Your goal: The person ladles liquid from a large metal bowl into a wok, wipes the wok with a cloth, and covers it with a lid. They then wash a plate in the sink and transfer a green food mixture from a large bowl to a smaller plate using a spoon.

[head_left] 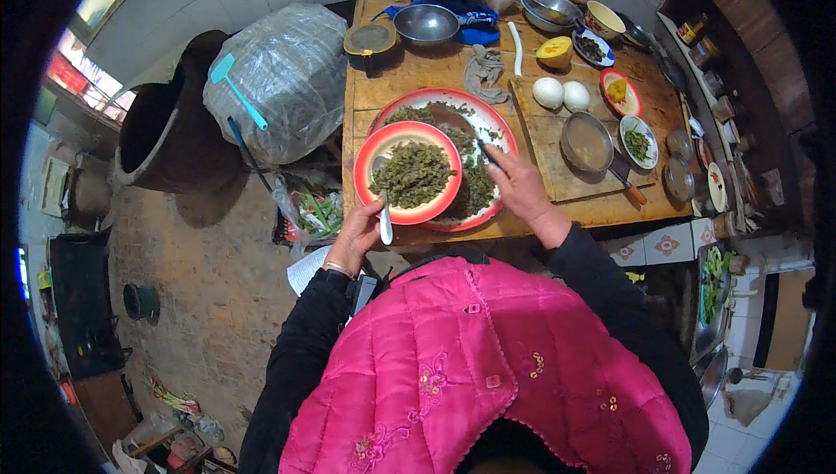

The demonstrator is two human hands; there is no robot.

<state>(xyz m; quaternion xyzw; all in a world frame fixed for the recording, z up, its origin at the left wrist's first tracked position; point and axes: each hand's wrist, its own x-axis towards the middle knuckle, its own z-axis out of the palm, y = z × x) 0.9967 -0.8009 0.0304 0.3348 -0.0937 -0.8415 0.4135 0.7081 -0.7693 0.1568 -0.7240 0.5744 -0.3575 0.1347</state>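
My left hand [356, 234] grips the near left rim of a red-rimmed enamel plate [366, 194], tilted toward me and heaped with chopped cooked greens [415, 172]. A spoon with a white handle [386, 222] rests on that plate, its handle jutting over the rim by my left fingers. The plate is held over a larger red-rimmed enamel tray [501, 123], partly hiding it; more chopped greens [480, 190] lie in there. My right hand [521, 187] holds the dark handle [486, 151] of a broad-bladed utensil [452, 119] reaching into the tray.
A cutting board [547, 147] right of the tray bears two white round items [562, 94] and a small saucepan [586, 141]. Behind stand a metal bowl [426, 23], a cut squash [554, 51] and several dishes. A plastic-wrapped bundle [281, 82] and a large dark vat [163, 128] flank the wooden table [366, 92].
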